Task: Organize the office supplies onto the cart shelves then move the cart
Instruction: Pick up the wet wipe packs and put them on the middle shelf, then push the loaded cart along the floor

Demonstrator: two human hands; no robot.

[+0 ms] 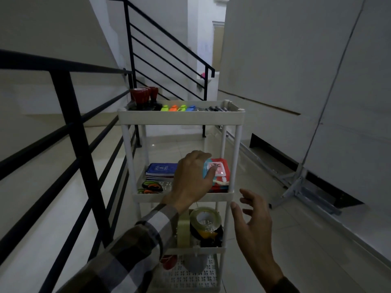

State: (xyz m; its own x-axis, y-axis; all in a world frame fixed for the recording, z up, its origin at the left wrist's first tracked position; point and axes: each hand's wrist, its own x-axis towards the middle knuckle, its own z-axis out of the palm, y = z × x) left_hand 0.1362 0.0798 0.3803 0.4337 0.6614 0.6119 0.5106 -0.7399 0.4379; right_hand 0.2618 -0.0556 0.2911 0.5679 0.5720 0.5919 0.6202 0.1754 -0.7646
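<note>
A white tiered cart [182, 118] stands in front of me. Its top shelf holds red stamps [143, 96], coloured highlighters [177, 108] and dark markers [218, 108]. The second shelf holds blue notebooks [161, 169], scissors [150, 187] and a red and blue packet stack [220, 176]. My left hand [191, 178] reaches into this shelf, fingers resting on the packets. My right hand [252, 216] hovers open beside the cart's right front post, holding nothing. Tape rolls [204, 220] sit on the third shelf.
A black stair railing [72, 123] runs close along the cart's left. A large white board on a metal stand [300, 182] leans at the right. Glossy tiled floor [296, 250] stretches ahead between them towards more stairs.
</note>
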